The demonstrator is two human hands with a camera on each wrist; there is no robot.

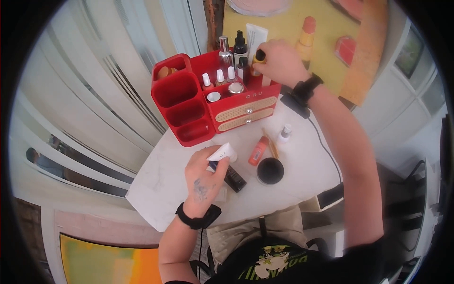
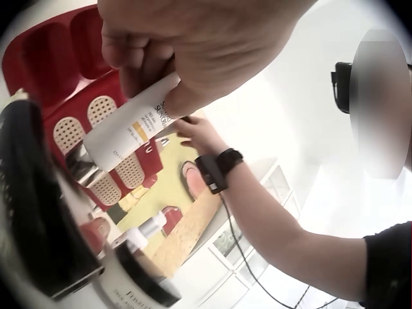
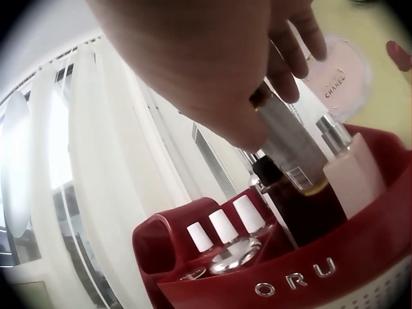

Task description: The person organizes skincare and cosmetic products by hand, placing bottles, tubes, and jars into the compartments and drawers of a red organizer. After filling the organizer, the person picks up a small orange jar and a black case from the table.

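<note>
My left hand grips a white squeeze tube with a silver cap, low over the front of the table. Near that hand lies a dark box, large at the left of the left wrist view. At the organizer's back right, my right hand holds a clear, yellowish bottle with a dark cap by its upper part. The bottle's lower end is down among the other bottles inside the red organizer. A pale pink bottle with a silver top stands beside it.
White-capped nail polishes, a dark pump bottle and a white tube stand in the organizer. On the white table are a coral tube, a black-lidded jar, a small white bottle and thin sticks.
</note>
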